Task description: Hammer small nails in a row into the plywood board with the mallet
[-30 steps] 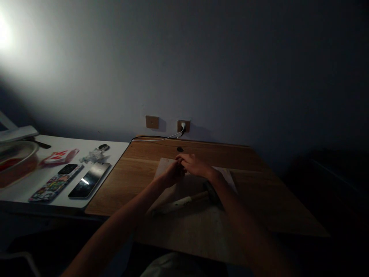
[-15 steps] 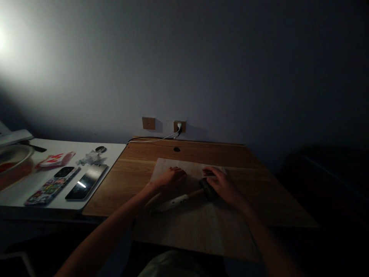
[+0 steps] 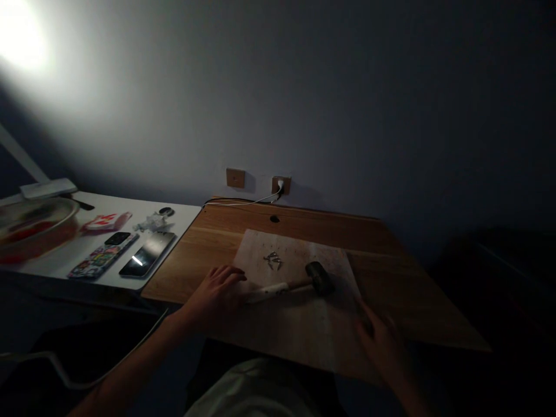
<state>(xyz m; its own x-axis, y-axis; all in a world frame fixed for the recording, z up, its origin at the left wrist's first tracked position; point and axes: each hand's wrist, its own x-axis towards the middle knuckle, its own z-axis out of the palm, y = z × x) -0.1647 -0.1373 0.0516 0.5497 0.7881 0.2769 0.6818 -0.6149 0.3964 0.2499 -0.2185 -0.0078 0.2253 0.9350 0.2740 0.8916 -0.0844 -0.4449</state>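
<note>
A rubber mallet (image 3: pixel 320 279) with a dark head and a part-white handle lies on a pale wooden board (image 3: pixel 299 327). Several small metal screws or nails (image 3: pixel 273 260) form a loose pile beyond it; their exact kind is too small to tell. My left hand (image 3: pixel 219 286) rests at the board's left side, by the end of the mallet's handle. Its fingers are stretched out and it holds nothing visible. At the board's right edge is my right hand (image 3: pixel 382 341), slightly blurred, with thumb and fingers apart and nothing in it.
The board lies on a brown wooden table (image 3: pixel 403 289) against the wall. On a white table (image 3: pixel 186 214) to the left are a phone (image 3: pixel 147 255), a phone in a patterned case (image 3: pixel 102 258), a red-and-white packet (image 3: pixel 106 221) and a large bowl (image 3: pixel 72 223). A plug (image 3: pixel 281 184) sits in the wall socket.
Both hands have drawn apart and back towards me, the left to the board's left side, the right to its right edge. The small metal pieces now show. The view has shifted slightly.
</note>
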